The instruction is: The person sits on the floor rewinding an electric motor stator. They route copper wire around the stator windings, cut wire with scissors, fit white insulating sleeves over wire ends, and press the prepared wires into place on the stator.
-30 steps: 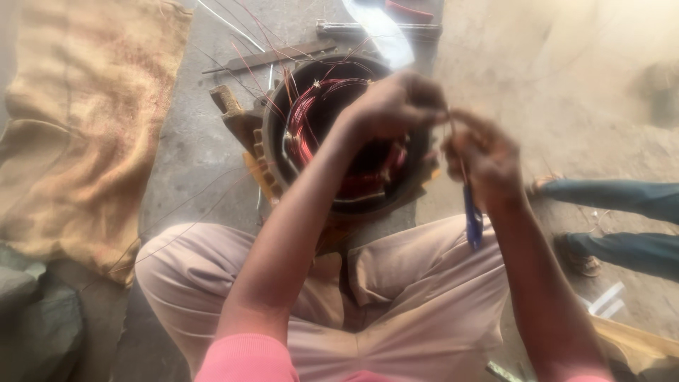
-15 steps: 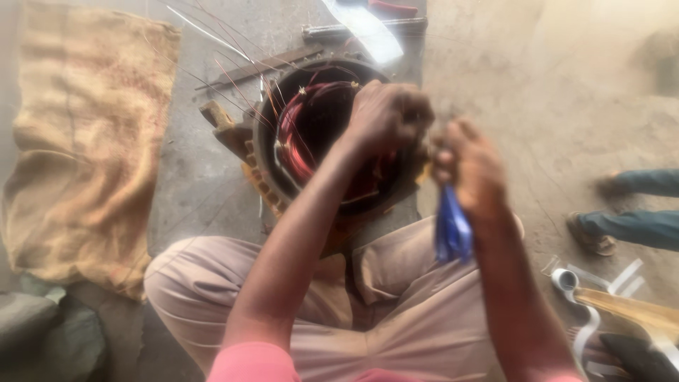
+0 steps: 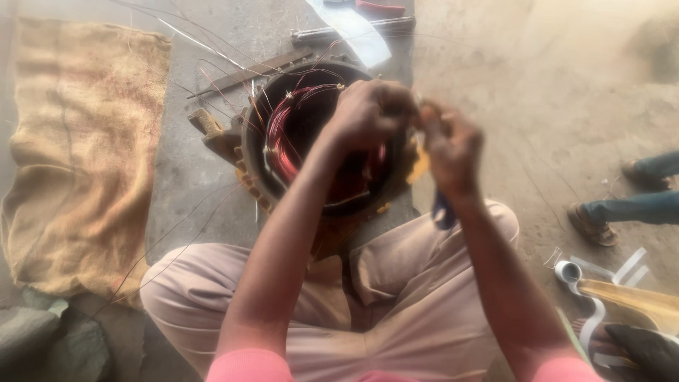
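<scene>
Both hands work at the rim of the round motor shell [image 3: 322, 134]. The left hand [image 3: 368, 113] pinches red wire [image 3: 283, 141]; the right hand [image 3: 453, 152] grips a blue tool [image 3: 443, 212]. Tying looks underway; next needs a careful pull.

Both hands meet above the stator [image 3: 322, 145], a dark round housing with red copper windings. The left hand [image 3: 371, 113] is curled, fingers pinching beside the right hand [image 3: 453, 152], which grips a blue tool [image 3: 443, 212] hanging below its fingers. A burlap sack [image 3: 81, 155] lies well left.
</scene>
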The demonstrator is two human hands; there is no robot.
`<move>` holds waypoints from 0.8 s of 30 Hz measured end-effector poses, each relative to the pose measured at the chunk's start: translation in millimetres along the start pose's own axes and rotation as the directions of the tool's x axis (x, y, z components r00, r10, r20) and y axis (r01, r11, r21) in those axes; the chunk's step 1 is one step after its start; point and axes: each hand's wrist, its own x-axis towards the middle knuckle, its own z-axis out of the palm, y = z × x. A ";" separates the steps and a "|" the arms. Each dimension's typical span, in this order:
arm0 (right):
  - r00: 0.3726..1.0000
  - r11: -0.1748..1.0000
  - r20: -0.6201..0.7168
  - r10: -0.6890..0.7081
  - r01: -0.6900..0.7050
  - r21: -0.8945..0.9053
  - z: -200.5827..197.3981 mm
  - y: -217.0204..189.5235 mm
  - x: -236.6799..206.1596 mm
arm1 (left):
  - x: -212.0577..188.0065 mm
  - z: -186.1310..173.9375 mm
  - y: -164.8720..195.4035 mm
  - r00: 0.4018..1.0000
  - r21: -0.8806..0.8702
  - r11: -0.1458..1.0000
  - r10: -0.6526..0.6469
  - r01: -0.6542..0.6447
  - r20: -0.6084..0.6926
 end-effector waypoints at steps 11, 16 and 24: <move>0.928 0.914 0.026 -0.371 0.370 -0.165 -20.2 35.2 11.0 | 4.2 -13.6 4.6 0.986 -0.033 0.997 -0.061 0.067 0.158; 0.802 0.774 0.212 -0.558 0.596 -0.214 -72.5 28.9 36.3 | 3.6 -23.3 5.7 0.974 -0.127 0.992 0.011 0.018 0.225; 0.583 0.587 0.401 -0.706 0.799 -0.128 -46.2 31.8 64.0 | 6.1 -27.9 9.3 0.952 -0.078 0.994 -0.044 0.071 0.304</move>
